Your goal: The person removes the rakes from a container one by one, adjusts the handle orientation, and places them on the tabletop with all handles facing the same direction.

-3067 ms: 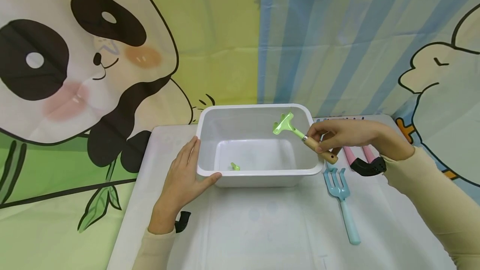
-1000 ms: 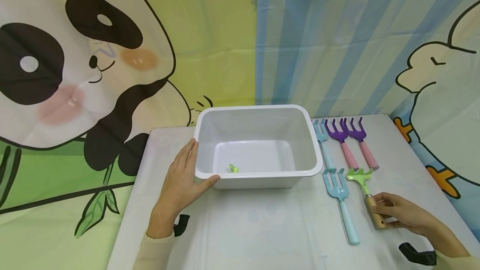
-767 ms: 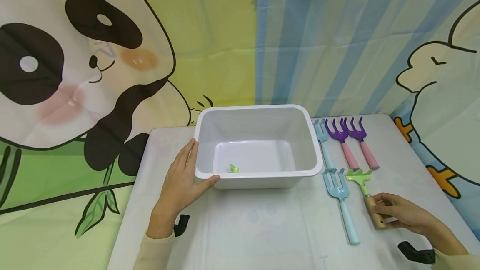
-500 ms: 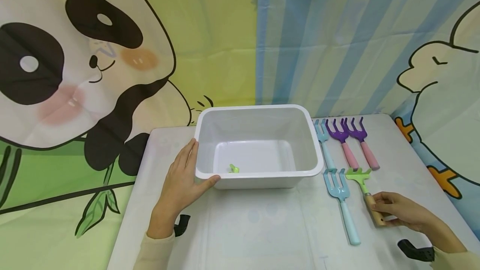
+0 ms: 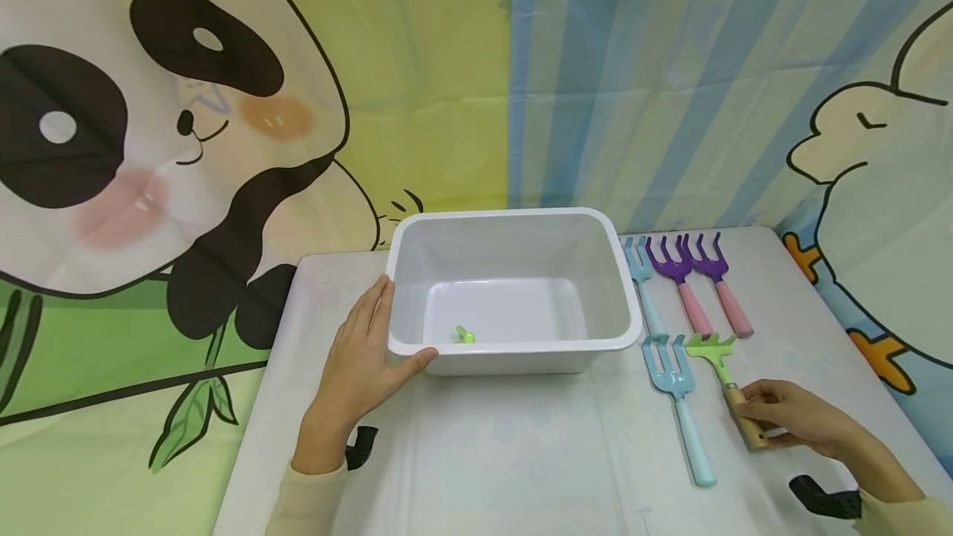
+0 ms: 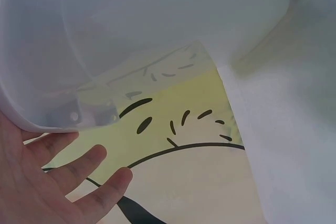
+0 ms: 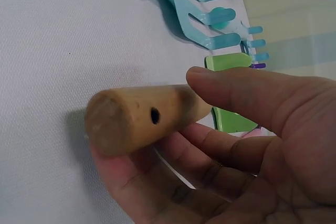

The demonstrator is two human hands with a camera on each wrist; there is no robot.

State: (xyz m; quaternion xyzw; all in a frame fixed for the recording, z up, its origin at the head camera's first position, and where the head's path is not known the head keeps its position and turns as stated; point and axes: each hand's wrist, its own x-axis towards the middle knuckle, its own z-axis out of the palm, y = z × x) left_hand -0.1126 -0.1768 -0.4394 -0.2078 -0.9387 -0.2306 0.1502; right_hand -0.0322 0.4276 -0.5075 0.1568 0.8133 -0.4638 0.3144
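My right hand (image 5: 800, 420) holds the wooden handle of a green hand rake (image 5: 716, 358), low at the table's right side. In the right wrist view, the round butt of that handle (image 7: 134, 119) lies between thumb and fingers, with a small hole in it. My left hand (image 5: 359, 366) rests against the left front corner of a white plastic bin (image 5: 514, 347), fingers straight along its side and thumb at the front rim. Seen from the left wrist, those fingers (image 6: 86, 169) are spread beside the bin's wall (image 6: 157, 9). A small green piece (image 5: 465, 335) shows inside the bin, partly hidden by its front rim.
Left of the green rake lies a light blue hand fork (image 5: 679, 404). Behind it are another light blue fork (image 5: 643, 279) and two purple forks with pink handles, one nearer the bin (image 5: 681, 275), one farther right (image 5: 720, 279). A printed cloth (image 5: 447, 81) hangs behind the white table (image 5: 521, 453).
The right hand has brought the green rake from over the bin down to the table at the right, beside the blue fork. It barely moves over the last second. The left hand stays put.
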